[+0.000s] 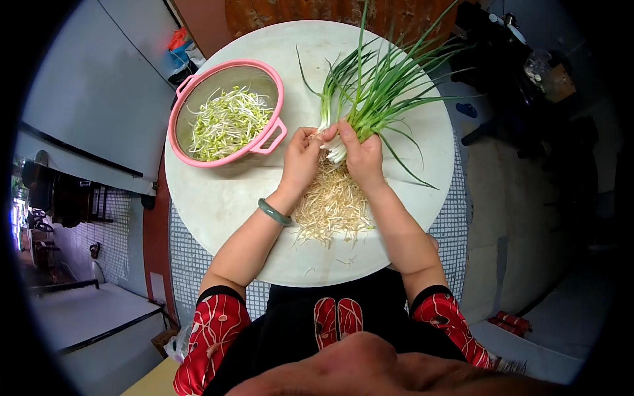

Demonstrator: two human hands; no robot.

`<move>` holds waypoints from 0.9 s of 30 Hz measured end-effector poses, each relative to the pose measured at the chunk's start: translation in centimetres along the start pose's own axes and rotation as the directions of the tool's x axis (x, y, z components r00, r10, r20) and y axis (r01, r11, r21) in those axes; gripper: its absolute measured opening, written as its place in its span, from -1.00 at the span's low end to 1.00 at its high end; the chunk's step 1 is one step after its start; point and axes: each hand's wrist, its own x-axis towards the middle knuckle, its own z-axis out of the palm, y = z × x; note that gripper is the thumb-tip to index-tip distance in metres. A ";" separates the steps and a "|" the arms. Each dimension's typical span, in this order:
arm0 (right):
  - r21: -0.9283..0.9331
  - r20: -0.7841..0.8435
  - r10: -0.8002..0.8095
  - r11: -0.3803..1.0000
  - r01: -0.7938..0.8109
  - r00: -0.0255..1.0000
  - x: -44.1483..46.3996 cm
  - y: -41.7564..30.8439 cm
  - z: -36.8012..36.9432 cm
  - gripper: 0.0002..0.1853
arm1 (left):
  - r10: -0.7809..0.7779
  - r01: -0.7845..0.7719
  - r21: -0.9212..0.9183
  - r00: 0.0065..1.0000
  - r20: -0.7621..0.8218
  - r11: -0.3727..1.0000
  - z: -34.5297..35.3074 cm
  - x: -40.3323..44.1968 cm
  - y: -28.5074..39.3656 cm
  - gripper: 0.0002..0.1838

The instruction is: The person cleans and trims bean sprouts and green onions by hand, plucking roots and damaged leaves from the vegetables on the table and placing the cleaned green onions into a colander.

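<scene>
A bunch of scallions [389,89] is gripped in my right hand [363,155], with the green leaves fanning away to the far right of the table and the white root ends pointing back toward me. My left hand [302,158] is closed in a pinch at the white lower ends of the scallions, its fingertips close to those of my right hand. A smaller group of scallions [328,96] lies just beyond my left fingers. Below both hands spreads a loose pile of pale root trimmings [330,204], partly hidden by the hands.
A pink-rimmed mesh colander [281,92] stands at the left of the round white table [224,211], holding bean sprouts [231,122]. A green bangle [274,212] circles my left wrist. Dark furniture and a slipper [466,109] are on the floor to the right.
</scene>
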 end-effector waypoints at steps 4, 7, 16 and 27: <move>0.077 -0.054 0.042 0.996 -0.037 0.998 0.2 -0.7 0.3 -0.72 | 0.145 -0.145 -0.038 0.989 -0.005 0.989 0.2 -0.3 0.3 -0.79; 0.146 -0.124 0.229 0.967 -0.210 0.966 1.5 0.8 -1.9 -0.75 | 0.202 -0.209 0.306 0.978 0.053 0.929 0.7 -1.7 2.0 -0.78; 0.144 -0.088 0.373 0.922 -0.359 0.924 2.3 1.3 -3.6 -0.78 | 0.444 -0.459 0.465 0.884 0.150 0.757 1.5 -2.3 2.0 -0.78; 0.118 -0.118 0.318 0.945 -0.305 0.941 1.9 1.1 -2.5 -0.78 | 0.124 -0.169 0.291 0.978 0.168 0.942 0.3 -1.5 1.2 -0.70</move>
